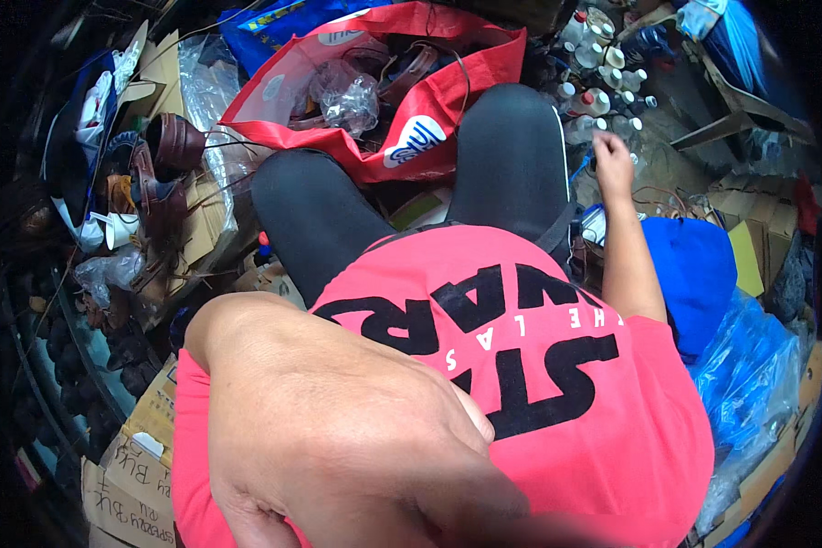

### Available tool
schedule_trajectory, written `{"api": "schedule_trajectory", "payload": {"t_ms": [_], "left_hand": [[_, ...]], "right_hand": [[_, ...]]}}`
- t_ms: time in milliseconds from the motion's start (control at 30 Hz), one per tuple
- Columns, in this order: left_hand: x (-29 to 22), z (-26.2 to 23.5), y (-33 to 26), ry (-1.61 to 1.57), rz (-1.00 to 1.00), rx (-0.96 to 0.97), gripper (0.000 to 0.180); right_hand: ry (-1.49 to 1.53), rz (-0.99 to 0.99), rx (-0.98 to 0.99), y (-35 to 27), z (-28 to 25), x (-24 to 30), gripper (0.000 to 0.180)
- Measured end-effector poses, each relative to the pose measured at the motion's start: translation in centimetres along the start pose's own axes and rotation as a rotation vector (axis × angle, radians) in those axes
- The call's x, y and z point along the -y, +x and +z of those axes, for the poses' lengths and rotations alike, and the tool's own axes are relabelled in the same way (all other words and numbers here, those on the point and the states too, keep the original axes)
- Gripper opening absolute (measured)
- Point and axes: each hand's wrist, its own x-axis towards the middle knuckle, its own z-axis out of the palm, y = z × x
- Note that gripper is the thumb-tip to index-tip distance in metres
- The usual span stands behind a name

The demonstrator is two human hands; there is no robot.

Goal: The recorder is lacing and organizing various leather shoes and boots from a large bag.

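Note:
My left hand (338,420) looms large and close over my pink shirt, its back showing. Its fingers bend toward the lower edge, where they blur or drop out of sight. Out to the right, my right hand (612,155) is held beside a cluster of small bottles (594,100) with pale caps. Its fingers are curled in, and whatever they may hold is too small to make out. Between and beyond my knees stands a red bag (356,160), its top spread, with brown shoes (409,75) and crumpled clear plastic (347,96) inside.
At left, brown lace-up shoes (173,142), a white cup (119,230) and cardboard (142,429) are heaped together. A blue cloth-like item (685,274) and clear-blue plastic sheeting (749,365) lie at right, near a cardboard box (758,205). A wooden-looking frame (731,128) stands beyond the bottles.

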Motion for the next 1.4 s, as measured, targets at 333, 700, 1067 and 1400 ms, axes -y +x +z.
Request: {"api": "schedule_trajectory", "payload": {"t_ms": [333, 700, 1067, 1400], "left_hand": [[7.1, -9.8, 7.6, -0.669, 0.407, 1.062, 0.026], [26.9, -15.4, 15.0, 1.154, -0.078, 0.469, 0.072], [29.4, -12.2, 10.0, 1.150, -0.287, 0.965, 0.050], [32.5, -15.8, 12.2, 0.661, -0.264, -0.383, 0.083]], "right_hand": [[-0.321, -0.852, 0.450, 6.3, 13.9, 23.1, 0.038], [-1.127, -0.918, 1.034, 0.0, 10.9, 24.5, 0.039], [-0.750, -0.675, 0.834, 1.9, 16.2, 24.8, 0.044], [0.011, -0.239, 0.845, 1.6, 17.2, 20.6, 0.041]]}}
